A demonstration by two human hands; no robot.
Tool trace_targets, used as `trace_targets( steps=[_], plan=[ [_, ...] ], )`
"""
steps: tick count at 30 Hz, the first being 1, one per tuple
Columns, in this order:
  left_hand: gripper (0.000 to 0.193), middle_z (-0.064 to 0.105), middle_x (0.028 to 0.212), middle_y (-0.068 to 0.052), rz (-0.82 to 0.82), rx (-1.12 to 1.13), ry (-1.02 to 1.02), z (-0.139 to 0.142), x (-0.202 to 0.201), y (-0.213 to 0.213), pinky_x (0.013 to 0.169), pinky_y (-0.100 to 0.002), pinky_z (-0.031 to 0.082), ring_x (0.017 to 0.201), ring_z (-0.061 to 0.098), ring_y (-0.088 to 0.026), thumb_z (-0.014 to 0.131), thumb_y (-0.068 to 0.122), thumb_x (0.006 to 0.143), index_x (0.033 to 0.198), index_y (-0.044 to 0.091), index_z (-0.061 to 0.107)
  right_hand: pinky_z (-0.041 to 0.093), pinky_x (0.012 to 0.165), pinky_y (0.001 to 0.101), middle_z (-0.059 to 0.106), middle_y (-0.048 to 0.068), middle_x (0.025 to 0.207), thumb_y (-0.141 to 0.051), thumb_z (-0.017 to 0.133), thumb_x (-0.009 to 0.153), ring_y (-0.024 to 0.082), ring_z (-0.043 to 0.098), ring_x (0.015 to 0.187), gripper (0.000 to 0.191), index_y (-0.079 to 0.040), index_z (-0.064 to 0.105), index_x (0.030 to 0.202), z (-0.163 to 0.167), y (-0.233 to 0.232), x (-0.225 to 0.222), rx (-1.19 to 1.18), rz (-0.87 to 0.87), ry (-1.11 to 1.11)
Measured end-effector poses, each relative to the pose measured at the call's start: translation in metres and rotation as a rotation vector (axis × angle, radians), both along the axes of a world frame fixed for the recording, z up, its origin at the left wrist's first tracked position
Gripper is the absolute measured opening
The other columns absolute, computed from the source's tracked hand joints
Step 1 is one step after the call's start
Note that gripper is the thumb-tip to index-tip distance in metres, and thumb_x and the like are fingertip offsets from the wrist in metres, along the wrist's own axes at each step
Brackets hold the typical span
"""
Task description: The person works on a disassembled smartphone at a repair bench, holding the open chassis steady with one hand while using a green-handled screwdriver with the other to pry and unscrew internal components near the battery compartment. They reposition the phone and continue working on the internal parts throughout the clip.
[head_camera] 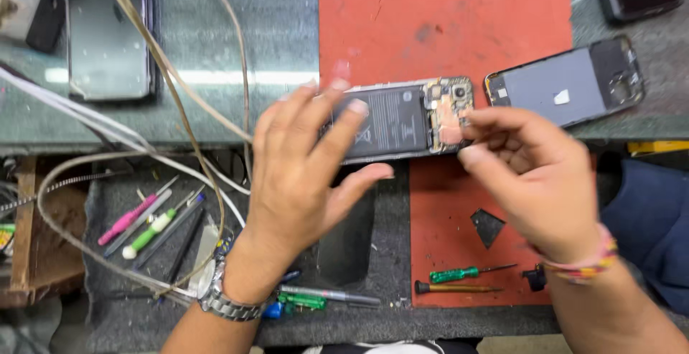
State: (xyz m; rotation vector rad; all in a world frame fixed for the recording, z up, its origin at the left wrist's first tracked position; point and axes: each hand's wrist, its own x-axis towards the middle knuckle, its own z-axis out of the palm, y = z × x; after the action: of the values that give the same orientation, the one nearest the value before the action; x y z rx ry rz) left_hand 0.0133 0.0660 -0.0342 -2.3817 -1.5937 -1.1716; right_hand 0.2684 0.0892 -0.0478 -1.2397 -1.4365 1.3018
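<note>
Head view, left hand (305, 164) steadying opened phone (402, 118), right hand (535, 171) at circuit board (451, 113)

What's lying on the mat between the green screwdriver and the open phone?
In the head view, between the green screwdriver and the open phone lies one small dark triangular piece on the red mat; otherwise bare mat.

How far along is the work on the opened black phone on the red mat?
Done: the grey back cover lies apart, exposing the opened black phone's battery and board. In hand: the left hand steadies the phone while the right hand picks at its camera end. Left: cover still off; the green-handled screwdriver lies unused.
</note>
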Motion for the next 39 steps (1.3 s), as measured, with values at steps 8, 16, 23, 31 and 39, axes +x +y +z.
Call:
trace_targets(
  steps=[8, 16, 23, 31, 39],
  plan=[
    [0.093, 0.057, 0.148, -0.019, -0.014, -0.088, -0.033, -0.084, -0.033, -0.008, 0.119, -0.052, 0.035, 0.141, 0.052, -0.035, 0.083, 0.057, 0.084, 0.148, -0.001, 0.046, 0.054, 0.061, 0.0238, 0.071, 0.009, 0.108, -0.003, 0.080, 0.084, 0.009, 0.065, 0.071, 0.027, -0.001, 0.071, 0.109, 0.015, 0.007, -0.027, 0.494, 0.184, -0.627],
    [0.096, 0.058, 0.147, -0.017, -0.023, -0.084, -0.081, -0.072, -0.030, -0.001, 0.119, -0.049, 0.035, 0.141, 0.054, -0.033, 0.082, 0.058, 0.081, 0.148, -0.001, 0.046, 0.055, 0.080, 0.0387, 0.072, 0.010, 0.107, -0.004, 0.081, 0.081, 0.030, 0.067, 0.092, 0.029, -0.004, 0.072, 0.109, 0.041, 0.029, -0.032, 0.820, 0.334, -0.856],
    [0.092, 0.060, 0.146, -0.016, -0.010, -0.096, -0.043, -0.063, -0.029, 0.003, 0.119, -0.049, 0.034, 0.140, 0.054, -0.032, 0.080, 0.059, 0.082, 0.147, 0.001, 0.048, 0.056, 0.086, 0.0387, 0.074, 0.007, 0.102, -0.002, 0.078, 0.081, 0.027, 0.069, 0.095, 0.028, -0.006, 0.072, 0.108, 0.041, 0.036, -0.028, 0.817, 0.447, -0.800],
    [0.093, 0.059, 0.147, -0.015, -0.001, -0.088, -0.057, -0.067, -0.027, 0.003, 0.120, -0.049, 0.034, 0.141, 0.053, -0.031, 0.081, 0.059, 0.083, 0.147, 0.001, 0.047, 0.055, 0.084, 0.0374, 0.073, 0.008, 0.100, -0.002, 0.077, 0.084, 0.028, 0.068, 0.096, 0.025, -0.006, 0.072, 0.108, 0.032, 0.031, -0.028, 0.714, 0.349, -0.758],
    [0.098, 0.058, 0.148, -0.014, 0.002, -0.070, -0.074, -0.065, -0.027, 0.004, 0.120, -0.048, 0.035, 0.141, 0.054, -0.031, 0.082, 0.059, 0.081, 0.150, 0.002, 0.043, 0.055, 0.082, 0.0306, 0.069, 0.009, 0.107, 0.002, 0.068, 0.096, 0.016, 0.069, 0.094, 0.020, -0.002, 0.063, 0.115, 0.023, 0.025, -0.021, 0.493, 0.252, -0.573]
  ],
)
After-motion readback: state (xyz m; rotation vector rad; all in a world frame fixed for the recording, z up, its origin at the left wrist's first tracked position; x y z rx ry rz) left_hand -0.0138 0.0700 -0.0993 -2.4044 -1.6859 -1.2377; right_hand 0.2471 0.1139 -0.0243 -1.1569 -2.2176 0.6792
